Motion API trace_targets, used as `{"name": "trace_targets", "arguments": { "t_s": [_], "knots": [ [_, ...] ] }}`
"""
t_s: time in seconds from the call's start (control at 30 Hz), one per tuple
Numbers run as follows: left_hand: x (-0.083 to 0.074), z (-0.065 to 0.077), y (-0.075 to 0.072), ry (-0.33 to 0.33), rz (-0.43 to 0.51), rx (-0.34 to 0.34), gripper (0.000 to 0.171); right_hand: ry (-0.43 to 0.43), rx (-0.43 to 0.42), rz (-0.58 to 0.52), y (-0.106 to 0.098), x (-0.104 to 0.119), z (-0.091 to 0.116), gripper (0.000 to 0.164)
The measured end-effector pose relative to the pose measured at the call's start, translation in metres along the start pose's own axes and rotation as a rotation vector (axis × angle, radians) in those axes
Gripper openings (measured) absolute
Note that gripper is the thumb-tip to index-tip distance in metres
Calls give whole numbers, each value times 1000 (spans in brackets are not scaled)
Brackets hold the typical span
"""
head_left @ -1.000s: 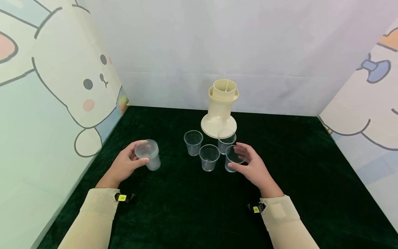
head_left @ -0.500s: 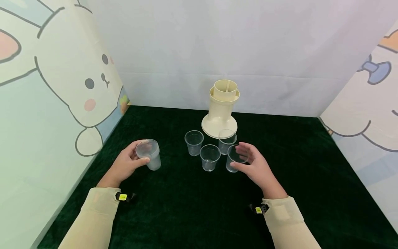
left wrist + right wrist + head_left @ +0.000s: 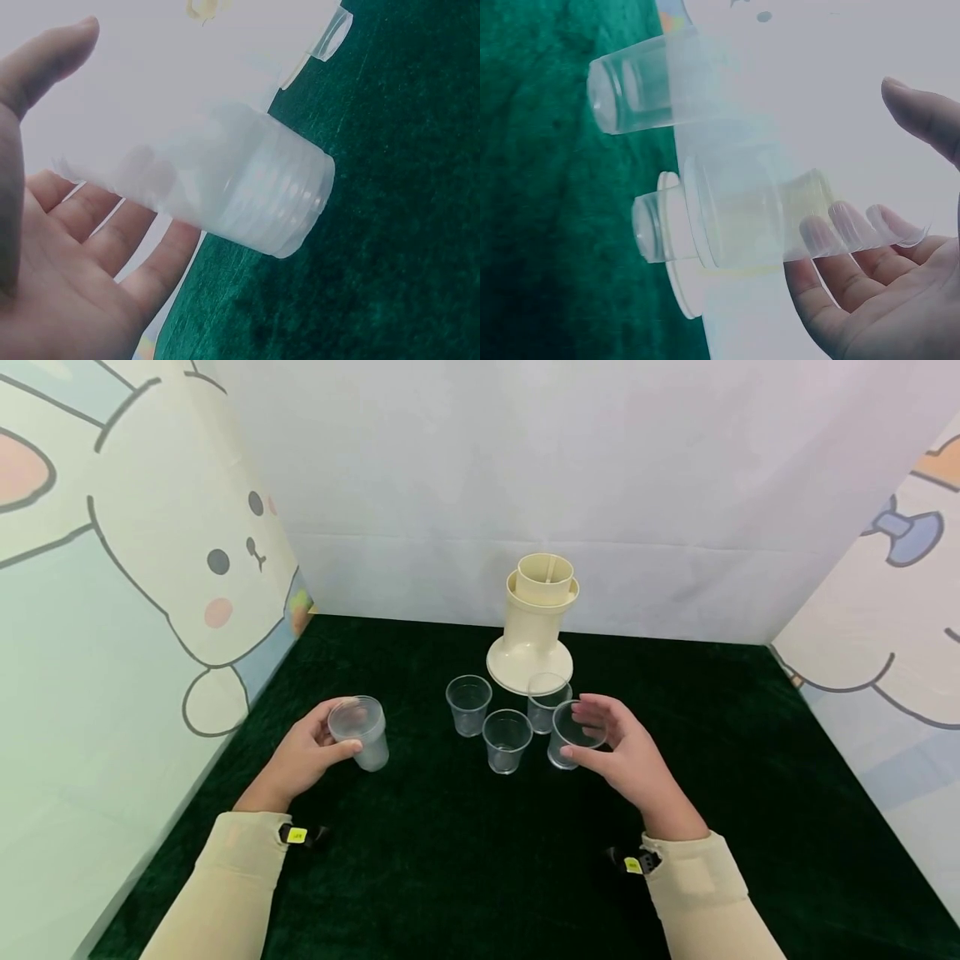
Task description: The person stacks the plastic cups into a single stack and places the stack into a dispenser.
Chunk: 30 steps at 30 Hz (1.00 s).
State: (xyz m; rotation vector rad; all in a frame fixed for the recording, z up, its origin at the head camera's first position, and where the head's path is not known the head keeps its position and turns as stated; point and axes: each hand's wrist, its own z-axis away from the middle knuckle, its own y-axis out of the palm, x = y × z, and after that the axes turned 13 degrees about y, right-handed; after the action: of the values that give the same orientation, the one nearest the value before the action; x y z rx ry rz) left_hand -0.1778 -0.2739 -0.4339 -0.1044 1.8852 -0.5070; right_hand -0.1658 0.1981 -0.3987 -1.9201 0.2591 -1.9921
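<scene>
In the head view my left hand [image 3: 300, 760] grips a stack of clear plastic cups [image 3: 369, 747], thumb in front and fingers behind. Ridges from the nested cups show near the stack's bottom [image 3: 281, 191] in the left wrist view. My right hand [image 3: 637, 768] holds a single clear plastic cup [image 3: 561, 747] near its rim, with the fingers visible through its wall. This cup is upright, tipped slightly. To its left stand a front cup [image 3: 506, 752] and a left cup [image 3: 469, 714]; a back cup [image 3: 542, 714] stands just behind it.
Behind the cups stands a cream cylinder [image 3: 528, 639] with a flared round base and a narrower tube in its top. Dark green cloth [image 3: 465, 860] covers the table. A white curtain [image 3: 465, 460] hangs behind, with cartoon-printed panels [image 3: 150, 568] on both sides.
My right hand has risen slightly and moved a little right, and the cup in it has shifted up and right too. The left hand and its stack have stayed nearly still.
</scene>
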Motion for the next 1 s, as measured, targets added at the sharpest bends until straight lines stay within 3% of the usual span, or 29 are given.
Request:
{"name": "trace_targets", "arguments": {
  "t_s": [0.4,1.0],
  "knots": [
    [3,0,0,7,8,2,62,-43,-25,4,-8,22,1,72],
    [-2,-2,0,-30,4,4,66,-118,43,-27,3,45,-6,73]
  ]
}}
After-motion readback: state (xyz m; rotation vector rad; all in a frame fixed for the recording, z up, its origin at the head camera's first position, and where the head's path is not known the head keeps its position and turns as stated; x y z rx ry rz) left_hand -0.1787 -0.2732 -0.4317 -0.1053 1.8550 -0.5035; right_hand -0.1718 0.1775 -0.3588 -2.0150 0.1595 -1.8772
